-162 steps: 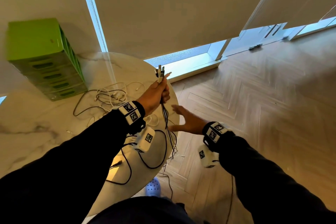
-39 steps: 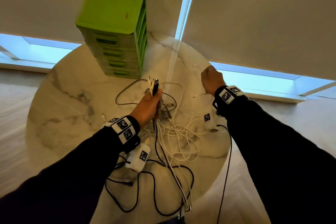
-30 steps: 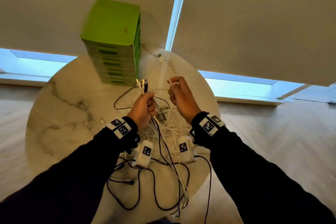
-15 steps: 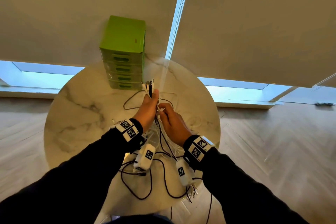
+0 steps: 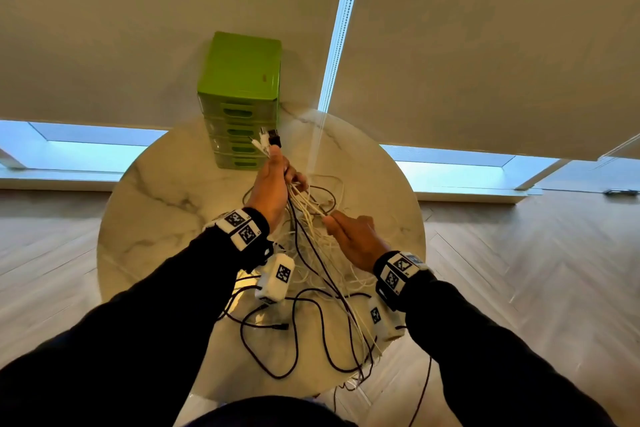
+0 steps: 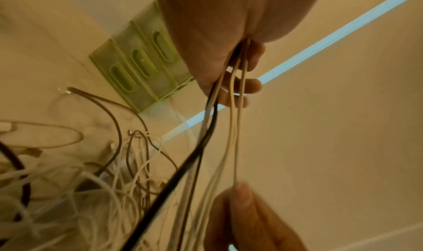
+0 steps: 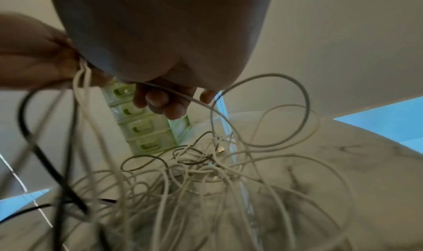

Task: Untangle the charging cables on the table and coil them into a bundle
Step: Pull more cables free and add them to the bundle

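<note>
While the left hand (image 5: 273, 184) is raised over the round table (image 5: 166, 191), we see it clenched round a bunch of charging cables (image 5: 311, 246), thin white ones and a couple of black ones, gripped just below their ends. The plugs (image 5: 268, 140) stick up out of the fist, one with a chunky black housing, the rest slim and pale. From the left wrist view, the strands (image 6: 231, 128) run taut out of the fist, smooth and round in section.

Lower and to the right, the right hand (image 5: 356, 239) is at the same strands, and the right wrist camera shows its fingers (image 7: 164, 103) curled round a single white cable (image 7: 183, 96) that passes under them. Below both hands, the rest of the cables lie in a loose, looping tangle (image 7: 194, 173) on the tabletop, some black loops (image 5: 294, 333) trailing toward the near edge and over it.

That tabletop is pale, glossy, marble-patterned with grey veins. At its far side stands a lime-green plastic drawer unit (image 5: 242, 80), boxy, its translucent drawer fronts cut with oval handle slots. We spot a small dark mark on its top; it is too small to read. Both wrists wear bands (image 5: 242, 229) with black-and-white square marker patterns. Behind hang matte beige roller blinds (image 5: 485, 45) with a beaded cord (image 5: 341, 28) between them.
</note>
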Motion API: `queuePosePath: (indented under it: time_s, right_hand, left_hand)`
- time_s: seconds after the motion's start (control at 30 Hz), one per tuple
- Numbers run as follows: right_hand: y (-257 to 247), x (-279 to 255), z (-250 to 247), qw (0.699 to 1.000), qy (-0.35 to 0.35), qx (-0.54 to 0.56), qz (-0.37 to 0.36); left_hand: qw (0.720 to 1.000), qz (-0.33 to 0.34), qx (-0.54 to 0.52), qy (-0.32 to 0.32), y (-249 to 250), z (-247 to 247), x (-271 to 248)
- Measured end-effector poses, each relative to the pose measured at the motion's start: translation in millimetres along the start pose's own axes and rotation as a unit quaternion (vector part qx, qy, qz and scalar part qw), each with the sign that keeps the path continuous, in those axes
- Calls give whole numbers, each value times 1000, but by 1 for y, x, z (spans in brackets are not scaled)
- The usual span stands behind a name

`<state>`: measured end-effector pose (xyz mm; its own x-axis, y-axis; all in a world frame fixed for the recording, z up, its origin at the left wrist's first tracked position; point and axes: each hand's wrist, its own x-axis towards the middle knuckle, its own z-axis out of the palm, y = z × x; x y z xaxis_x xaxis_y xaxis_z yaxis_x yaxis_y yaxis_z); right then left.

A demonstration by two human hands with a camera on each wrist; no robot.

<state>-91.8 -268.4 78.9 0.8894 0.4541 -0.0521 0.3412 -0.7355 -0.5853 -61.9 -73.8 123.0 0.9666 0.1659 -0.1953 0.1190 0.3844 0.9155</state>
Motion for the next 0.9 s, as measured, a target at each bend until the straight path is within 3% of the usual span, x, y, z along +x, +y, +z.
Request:
queuePosePath:
  time_s: [0.13, 0.27, 0.37, 0.43, 0.5, 0.7, 0.8, 0.9]
  right_hand:
    - [21, 4, -9, 995, -66, -57, 44]
    - [34, 21, -15, 983, -108, -93, 113]
    - [26, 56, -19, 988, -36, -30, 150]
    - [10, 75, -25, 989, 33, 34, 139]
    - [-11, 84, -29, 991, 55, 66, 98]
    - [-48, 73, -18, 995, -57, 64, -45]
    - [-46, 65, -13, 991, -70, 108, -32]
    - [-32, 61, -11, 987, -71, 142, -12]
  left_hand:
    - [999, 13, -40, 23, 26, -9, 12]
    - [993, 83, 52, 66, 42, -18, 25]
    - [982, 54, 180, 35, 21, -19, 25]
    - [962, 32, 272, 7, -1, -19, 21]
    - [950, 2, 313, 1, -19, -18, 18]
    - [985, -75, 145, 55, -25, -7, 21]
    - [992, -99, 0, 84, -13, 3, 26]
    - [992, -74, -74, 77, 0, 10, 32]
